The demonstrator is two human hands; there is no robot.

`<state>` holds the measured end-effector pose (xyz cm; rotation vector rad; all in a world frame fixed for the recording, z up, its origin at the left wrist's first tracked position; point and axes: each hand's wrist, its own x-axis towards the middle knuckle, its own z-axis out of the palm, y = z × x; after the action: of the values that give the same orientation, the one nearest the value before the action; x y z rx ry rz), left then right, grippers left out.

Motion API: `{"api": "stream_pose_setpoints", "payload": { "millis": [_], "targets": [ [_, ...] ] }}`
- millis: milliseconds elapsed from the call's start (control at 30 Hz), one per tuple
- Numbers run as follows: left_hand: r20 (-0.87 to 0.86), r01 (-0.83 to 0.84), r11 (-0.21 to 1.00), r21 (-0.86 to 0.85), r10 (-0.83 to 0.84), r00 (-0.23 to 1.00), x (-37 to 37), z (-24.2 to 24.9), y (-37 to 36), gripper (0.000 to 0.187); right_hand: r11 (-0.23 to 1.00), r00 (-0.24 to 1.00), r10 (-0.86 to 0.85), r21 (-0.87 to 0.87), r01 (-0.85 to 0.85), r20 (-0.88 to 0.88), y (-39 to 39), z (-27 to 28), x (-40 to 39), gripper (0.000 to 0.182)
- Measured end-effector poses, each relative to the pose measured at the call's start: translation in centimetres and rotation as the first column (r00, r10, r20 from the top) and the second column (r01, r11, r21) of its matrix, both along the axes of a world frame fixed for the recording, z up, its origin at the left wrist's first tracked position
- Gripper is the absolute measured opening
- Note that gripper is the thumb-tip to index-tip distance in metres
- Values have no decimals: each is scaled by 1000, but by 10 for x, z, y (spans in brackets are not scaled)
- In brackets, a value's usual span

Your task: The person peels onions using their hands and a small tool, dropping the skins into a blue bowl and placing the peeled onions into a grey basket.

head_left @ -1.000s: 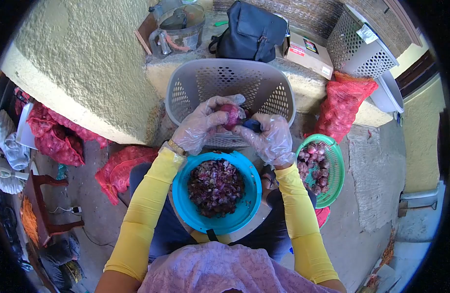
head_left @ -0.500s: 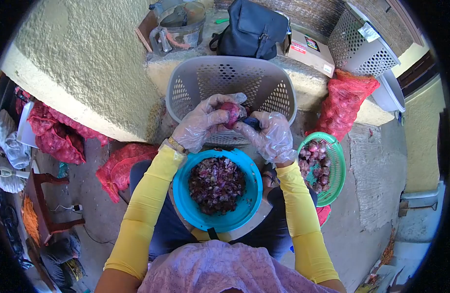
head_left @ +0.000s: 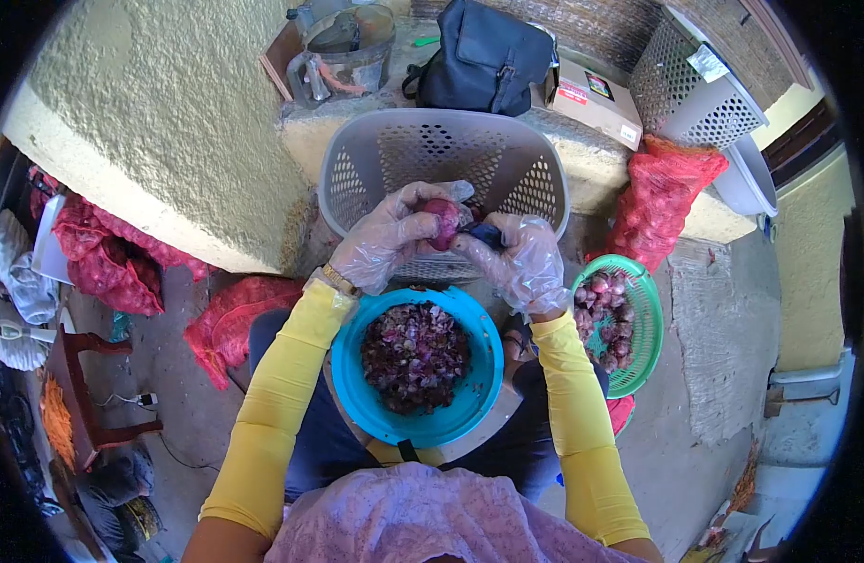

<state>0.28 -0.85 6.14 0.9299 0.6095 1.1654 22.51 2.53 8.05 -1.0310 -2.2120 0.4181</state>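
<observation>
In my left hand (head_left: pixel 387 236), gloved in clear plastic, a red onion (head_left: pixel 442 223) is gripped between thumb and fingers. My right hand (head_left: pixel 521 266), gloved the same way, closes on a small dark-handled knife (head_left: pixel 489 235); its blade is mostly hidden against the onion. Both hands meet above the near rim of a grey perforated laundry basket (head_left: pixel 357 127), where a few onions show behind the fingers. Below them, a blue basin (head_left: pixel 488 375) between my knees holds a heap of onion skins and trimmings (head_left: pixel 416 357).
To the right, a green basket (head_left: pixel 649 324) holds several onions, with a red mesh sack (head_left: pixel 662 202) behind it. More red sacks (head_left: pixel 239 319) lie at left. A black backpack (head_left: pixel 483 61), a cardboard box (head_left: pixel 596 101) and a clear pail (head_left: pixel 352 56) stand on the ledge.
The onion has turned slightly in my left hand, and the right fingers and knife have shifted a little against it. Everything else stays put.
</observation>
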Motion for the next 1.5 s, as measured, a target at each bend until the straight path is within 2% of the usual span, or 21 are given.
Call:
{"api": "stream_pose_setpoints", "payload": {
  "millis": [167,233,367,433,567,867,1067,1133,1233,1333,1500],
  "targets": [
    [-3,0,1000,20,0,1000,-3,-3,1,57,998,1000,0,55,-1,25,1,-9,0,38],
    [-9,35,999,-7,-35,999,-5,-2,2,55,999,1000,-6,-39,7,26,-1,-3,-2,38],
    [18,-1,999,33,0,1000,-2,-5,4,52,997,998,68,-46,-69,-13,2,0,0,37],
    [23,-11,1000,19,11,1000,-2,-6,4,53,997,996,74,15,-73,-52,3,-2,2,36],
    [45,-12,1000,15,11,999,-1,-6,4,56,997,995,72,-35,-75,-61,0,8,1,35],
    [25,-6,1000,3,6,1000,1,-9,4,58,999,1000,25,28,-25,-9,0,2,-2,39],
    [3,-22,1000,-6,22,1000,0,-5,3,57,993,997,68,-95,-72,-48,-3,9,-4,39],
    [10,-35,999,-27,35,999,1,-4,3,56,991,996,86,-101,-82,32,-4,9,-4,35],
    [39,-43,999,-9,43,998,2,-5,2,54,994,993,107,-44,-105,50,-3,4,-4,33],
    [22,-56,998,-22,56,998,1,-6,2,51,987,990,135,-91,-131,37,-7,3,-4,33],
    [27,-47,998,-33,48,998,4,-4,1,50,990,985,137,-60,-131,104,-9,5,0,33]
  ]
}}
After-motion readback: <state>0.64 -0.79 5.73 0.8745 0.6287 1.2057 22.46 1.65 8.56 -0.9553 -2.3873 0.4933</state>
